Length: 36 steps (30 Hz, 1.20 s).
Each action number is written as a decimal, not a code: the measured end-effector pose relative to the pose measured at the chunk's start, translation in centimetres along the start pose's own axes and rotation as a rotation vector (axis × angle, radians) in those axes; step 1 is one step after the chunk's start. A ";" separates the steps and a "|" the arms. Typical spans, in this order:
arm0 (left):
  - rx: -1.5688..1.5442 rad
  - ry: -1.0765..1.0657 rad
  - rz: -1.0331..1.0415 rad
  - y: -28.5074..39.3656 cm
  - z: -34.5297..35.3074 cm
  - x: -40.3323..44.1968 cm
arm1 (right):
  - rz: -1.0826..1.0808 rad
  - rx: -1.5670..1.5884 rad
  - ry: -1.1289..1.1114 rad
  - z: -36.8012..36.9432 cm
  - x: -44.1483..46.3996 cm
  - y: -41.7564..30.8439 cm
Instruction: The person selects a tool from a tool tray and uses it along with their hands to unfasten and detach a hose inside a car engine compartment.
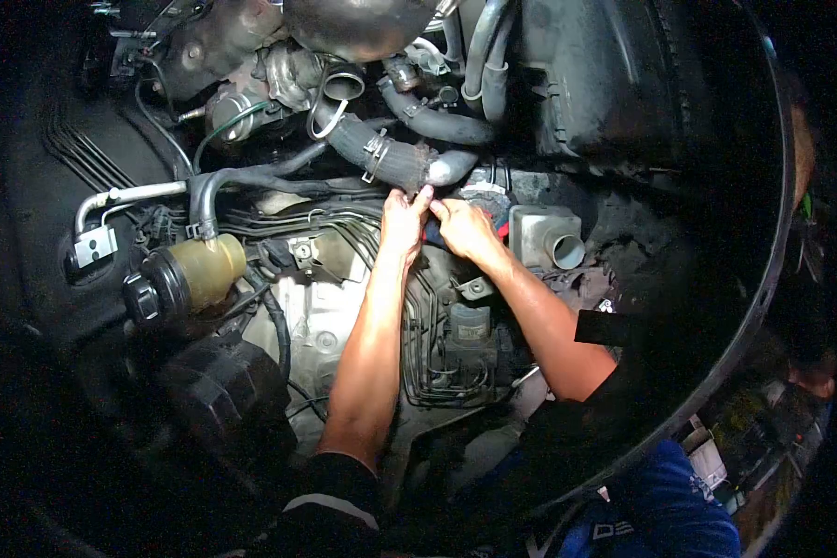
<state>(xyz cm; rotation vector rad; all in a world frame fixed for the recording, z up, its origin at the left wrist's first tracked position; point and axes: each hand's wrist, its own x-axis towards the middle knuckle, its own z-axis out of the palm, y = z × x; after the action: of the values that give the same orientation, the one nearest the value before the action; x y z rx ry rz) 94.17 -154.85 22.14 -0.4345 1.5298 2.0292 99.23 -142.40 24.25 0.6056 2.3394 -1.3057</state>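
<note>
My left hand [404, 223] and my right hand [465, 226] are side by side in the engine bay, just below a ribbed black hose [377, 153]. A metal clamp [376, 154] circles the hose, and a bright metal pipe [451, 168] meets its lower end. Both hands are closed, with fingers curled and thumbs raised close to the pipe joint. Bits of red and dark blue show under and beside the fingers. What the fingers grip is hidden, and I cannot tell whether they touch the hose.
To the left sits a yellowed fluid reservoir [209, 270] with a black cap. Thin metal lines [423, 325] run beneath my forearms. A box-shaped part with a round open pipe [567, 251] stands right of my hands. Another open pipe end [344, 86] is above. Blue clothing [665, 507] shows at lower right.
</note>
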 end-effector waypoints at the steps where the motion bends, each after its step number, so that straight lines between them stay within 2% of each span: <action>1: -0.085 0.009 -0.009 0.2 0.5 -0.2 | -0.004 -0.034 -0.031 -0.4 0.3 0.2; 4: -0.256 0.034 -0.135 0.7 2.1 -1.7 | -0.111 -0.293 -0.035 -2.7 0.5 -0.2; 6: -0.348 -0.065 -0.164 0.6 1.9 -1.3 | -0.106 -0.372 -0.038 -3.5 0.2 -1.2; 10: -0.464 -0.151 -0.223 0.7 1.1 -1.8 | -0.087 -0.319 -0.220 -4.6 0.1 -2.2; 12: -0.427 -0.198 -0.249 0.0 -0.3 -0.9 | -0.134 -0.275 -0.264 -4.0 -0.2 -2.7; 14: -0.293 -0.223 -0.312 2.6 0.3 -1.8 | -0.146 -0.353 -0.317 -3.7 -0.5 -2.9; 16: -0.192 -0.199 -0.270 2.7 0.0 -1.2 | -0.185 -0.283 -0.281 -2.6 0.1 -1.4; 19: -0.119 -0.169 -0.281 2.4 -0.3 -0.9 | -0.128 -0.107 -0.179 -1.2 0.6 0.7; 20: -0.144 -0.141 -0.283 2.4 -0.2 -0.7 | -0.247 -0.031 -0.009 -0.8 -0.2 1.7; 22: 0.017 0.069 -0.242 2.8 0.8 -1.5 | -0.289 0.019 0.049 -1.8 -1.3 1.6; 23: 0.160 0.068 -0.131 3.2 1.3 -1.9 | -0.153 -0.023 -0.022 -2.6 -2.2 0.9; 26: 1.087 0.272 0.339 3.4 0.3 -2.7 | -0.208 -0.092 0.073 -2.4 -3.0 0.0; 27: 1.116 0.272 0.346 3.9 0.5 -3.1 | -0.221 -0.126 0.099 -2.2 -2.9 -0.3; 29: 1.071 0.198 0.334 4.8 0.6 -3.2 | -0.234 -0.192 0.145 -1.5 -3.3 -0.6; 31: 0.956 0.113 0.276 4.9 -0.2 -2.5 | -0.356 -0.440 0.289 -0.1 -4.3 -1.1; 32: 0.802 0.081 0.195 4.3 -0.9 -2.0 | -0.303 -0.399 0.198 0.3 -4.1 -1.1; 33: 0.647 0.051 0.117 4.6 -0.4 -2.0 | -0.305 -0.363 0.231 0.1 -4.4 -1.4; 34: 0.491 0.021 0.040 5.0 0.0 -2.1 | -0.261 -0.319 0.164 -0.6 -4.3 -1.3; 36: 0.703 0.027 0.033 5.7 1.8 -4.1 | -0.178 -0.230 0.030 -3.0 -3.8 -1.3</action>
<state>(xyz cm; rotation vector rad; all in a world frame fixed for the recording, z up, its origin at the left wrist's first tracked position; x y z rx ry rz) 94.10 -155.19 29.33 -0.1510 2.1310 1.3711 101.28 -141.13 28.61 0.3545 2.5691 -1.0812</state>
